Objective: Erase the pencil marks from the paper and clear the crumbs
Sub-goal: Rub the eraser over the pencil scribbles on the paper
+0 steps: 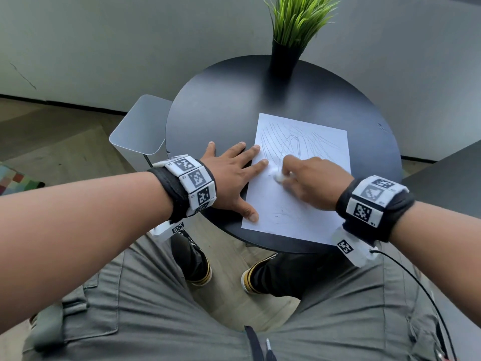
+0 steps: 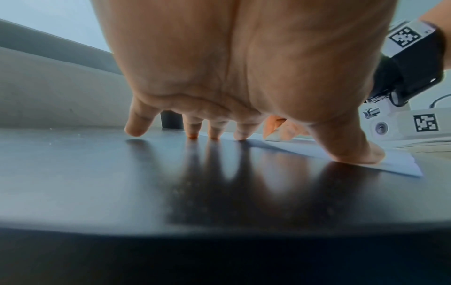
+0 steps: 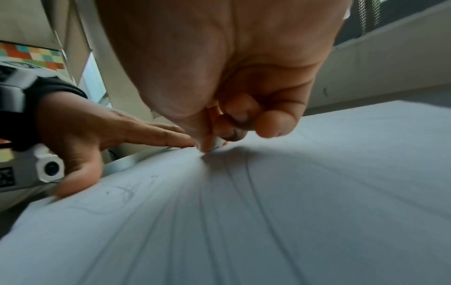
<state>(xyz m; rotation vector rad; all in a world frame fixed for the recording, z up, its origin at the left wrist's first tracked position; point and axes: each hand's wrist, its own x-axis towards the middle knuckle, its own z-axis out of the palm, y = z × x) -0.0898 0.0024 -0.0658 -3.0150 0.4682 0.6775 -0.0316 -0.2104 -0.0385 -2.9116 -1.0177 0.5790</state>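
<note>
A white sheet of paper (image 1: 299, 199) with grey pencil scribbles lies on the round black table (image 1: 221, 105). My left hand (image 1: 231, 175) lies flat with spread fingers, two fingertips and the thumb pressing on the sheet's left edge (image 2: 400, 164). My right hand (image 1: 309, 178) pinches a small white eraser (image 1: 279, 177) and presses it on the paper near the sheet's middle left; the hand is blurred. In the right wrist view the eraser (image 3: 218, 143) touches the paper (image 3: 268, 212) just beside the left hand's fingers (image 3: 156, 137).
A black pot with a green grass-like plant (image 1: 286, 56) stands at the table's far edge. A white metal bin (image 1: 139, 131) sits on the floor left of the table. My legs and shoes (image 1: 200, 267) are below the near edge.
</note>
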